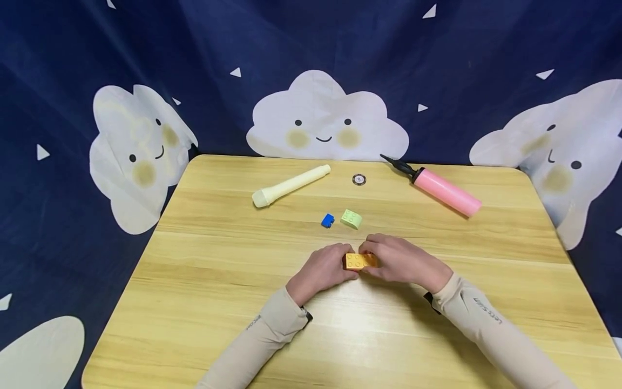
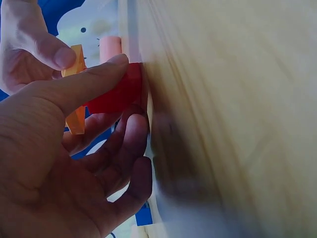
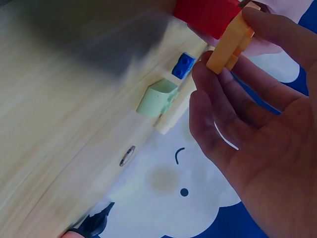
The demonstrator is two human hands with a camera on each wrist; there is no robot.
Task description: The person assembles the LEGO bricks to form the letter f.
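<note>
An orange building brick (image 1: pixel 355 261) with studs lies over a red building brick (image 2: pixel 115 94), which the head view hides beneath it. My left hand (image 1: pixel 328 267) grips the red brick between thumb and fingers, seen in the left wrist view. From the other side, my right hand (image 1: pixel 399 260) pinches the orange brick (image 3: pixel 230 42) between thumb and fingertips. Whether the two bricks are locked together I cannot tell. Just beyond the hands lie a small blue brick (image 1: pixel 328 220) and a light green brick (image 1: pixel 351 219) with a curved end.
Farther back on the wooden table (image 1: pixel 209 243) lies a pale yellow toy microphone (image 1: pixel 291 186). A round chip (image 1: pixel 359 179) sits to its right. A pink hand pump (image 1: pixel 447 192) with a black nozzle rests at the back right. A dark blue cloud-print curtain (image 1: pixel 209 48) hangs behind.
</note>
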